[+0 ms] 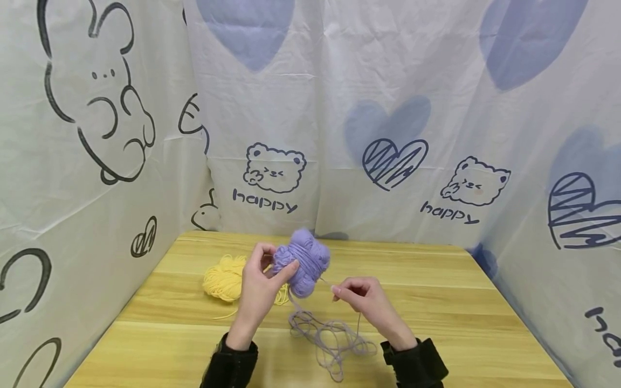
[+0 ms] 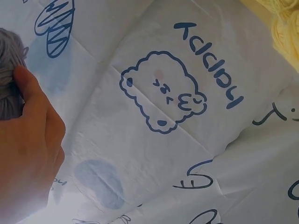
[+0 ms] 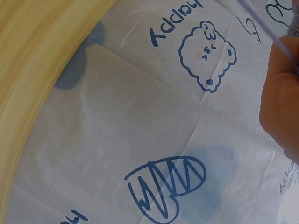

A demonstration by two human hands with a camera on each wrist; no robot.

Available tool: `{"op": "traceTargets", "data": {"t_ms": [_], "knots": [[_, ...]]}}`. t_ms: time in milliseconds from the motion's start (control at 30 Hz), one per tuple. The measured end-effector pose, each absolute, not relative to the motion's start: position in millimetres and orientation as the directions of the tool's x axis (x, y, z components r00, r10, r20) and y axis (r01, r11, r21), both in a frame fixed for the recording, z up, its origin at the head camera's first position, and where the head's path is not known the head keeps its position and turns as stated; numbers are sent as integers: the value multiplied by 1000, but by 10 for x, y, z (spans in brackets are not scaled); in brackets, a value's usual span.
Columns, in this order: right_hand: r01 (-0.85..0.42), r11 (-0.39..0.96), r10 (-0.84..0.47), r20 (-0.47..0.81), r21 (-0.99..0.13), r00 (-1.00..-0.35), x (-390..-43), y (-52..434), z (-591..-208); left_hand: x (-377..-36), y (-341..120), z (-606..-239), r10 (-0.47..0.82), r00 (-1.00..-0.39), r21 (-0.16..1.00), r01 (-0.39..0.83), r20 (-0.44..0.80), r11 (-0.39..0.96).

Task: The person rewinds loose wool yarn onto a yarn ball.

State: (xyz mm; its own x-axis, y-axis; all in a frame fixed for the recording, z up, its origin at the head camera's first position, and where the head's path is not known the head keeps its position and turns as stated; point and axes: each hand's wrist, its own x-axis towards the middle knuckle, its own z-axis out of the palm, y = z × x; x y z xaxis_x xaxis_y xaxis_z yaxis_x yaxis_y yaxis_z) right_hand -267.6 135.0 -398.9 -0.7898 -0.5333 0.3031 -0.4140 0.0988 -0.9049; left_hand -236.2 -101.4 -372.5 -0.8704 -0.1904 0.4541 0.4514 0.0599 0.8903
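Note:
A ball of purple yarn (image 1: 309, 257) is held above the table by my left hand (image 1: 260, 285), thumb in front and fingers behind. In the left wrist view, part of that yarn (image 2: 8, 70) shows at the left edge beside the hand (image 2: 32, 140). My right hand (image 1: 367, 303), to the right of the ball, pinches a strand of the yarn between thumb and curled fingers. The strand runs from the ball to this hand, then down to loose purple loops (image 1: 330, 339) on the table. In the right wrist view the hand (image 3: 282, 88) is partly cut off.
A yellow yarn skein (image 1: 224, 279) lies on the wooden table (image 1: 436, 302), partly behind my left hand, with a loose tail toward the front. White cloth (image 1: 339, 205) printed with bears and hearts hangs behind the table and along both sides.

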Motion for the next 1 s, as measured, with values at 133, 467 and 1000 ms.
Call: {"op": "traceTargets", "data": {"t_ms": [133, 467, 1000], "knots": [[-418, 112, -525, 303, -902, -795, -2661, 1365, -3984, -2375, -987, -3760, -157, -852, 863, 475, 500, 171], [-486, 99, -544, 362, -868, -757, -2626, 1369, -3958, -2386, -893, -3814, -1, -782, 701, 559, 624, 444], [-677, -91, -527, 612, -730, -590, -2889, 1512, -4281, -2340, -896, -3850, 440, -723, 568, 691, 533, 447]]}}
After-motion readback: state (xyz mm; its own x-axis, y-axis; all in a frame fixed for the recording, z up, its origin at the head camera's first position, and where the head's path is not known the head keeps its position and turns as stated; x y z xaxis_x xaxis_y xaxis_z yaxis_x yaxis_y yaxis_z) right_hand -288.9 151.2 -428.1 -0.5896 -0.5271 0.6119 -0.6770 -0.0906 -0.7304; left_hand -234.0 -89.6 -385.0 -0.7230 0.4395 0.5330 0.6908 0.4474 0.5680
